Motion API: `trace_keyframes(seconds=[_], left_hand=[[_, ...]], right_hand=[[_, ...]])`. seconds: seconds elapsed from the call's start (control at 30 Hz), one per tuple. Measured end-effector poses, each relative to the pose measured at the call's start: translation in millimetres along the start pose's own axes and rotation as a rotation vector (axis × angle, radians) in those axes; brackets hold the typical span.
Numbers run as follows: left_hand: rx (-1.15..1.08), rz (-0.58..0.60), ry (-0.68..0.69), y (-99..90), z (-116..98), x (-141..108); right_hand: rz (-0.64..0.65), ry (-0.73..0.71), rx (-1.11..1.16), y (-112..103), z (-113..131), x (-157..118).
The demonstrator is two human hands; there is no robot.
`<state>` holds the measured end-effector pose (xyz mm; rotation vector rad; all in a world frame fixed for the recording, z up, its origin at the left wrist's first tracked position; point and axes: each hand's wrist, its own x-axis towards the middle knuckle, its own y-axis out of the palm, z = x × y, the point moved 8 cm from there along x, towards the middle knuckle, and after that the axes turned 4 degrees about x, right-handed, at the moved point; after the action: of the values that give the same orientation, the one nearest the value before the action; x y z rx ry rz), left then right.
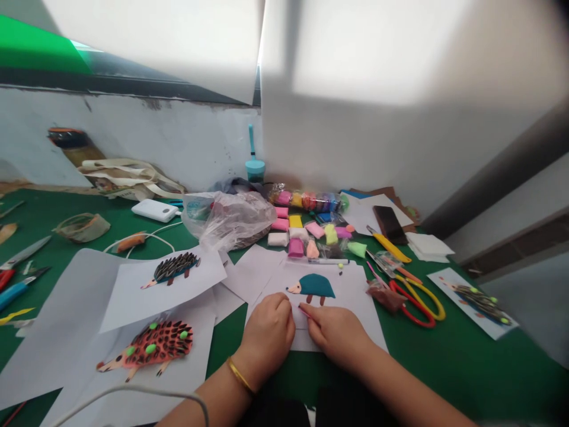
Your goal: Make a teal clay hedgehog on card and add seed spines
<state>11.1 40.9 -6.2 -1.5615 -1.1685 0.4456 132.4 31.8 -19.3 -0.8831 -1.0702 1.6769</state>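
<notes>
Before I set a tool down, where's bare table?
Best: green table, right, bordered by the scissors, hedgehog card and right forearm. There's also a narrow strip between the left-side papers and left hand.
Crowded: beyond the teal hedgehog, with packets and plastic bag. Papers cover much of the left.

Left hand (269,326) and right hand (335,332) drawn close together

Both bare forearms, left (208,394) and right (409,379), slant inward from the lower edge, backs of the hands upward. The left fingers curl under, their tips hidden; its wrist wears a slim gold-coloured metal bangle (240,376) (the right wrist is plain). The right thumb and index finger point toward the left hand, just apart from it.
</notes>
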Motion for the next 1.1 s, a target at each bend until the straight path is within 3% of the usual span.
trace_keyframes(seconds=[0.87, 1.1], left_hand=[[0.019, -0.007, 0.021, 0.2, -2.2, -0.2], [0.017, -0.006, 0.016, -0.9, -1.9, 0.5]], right_hand=[[0.006, -0.001, -0.033, -4.3, 2.7, 4.3], [-0.047, -0.027, 0.059, -6.0, 0.6, 2.2]])
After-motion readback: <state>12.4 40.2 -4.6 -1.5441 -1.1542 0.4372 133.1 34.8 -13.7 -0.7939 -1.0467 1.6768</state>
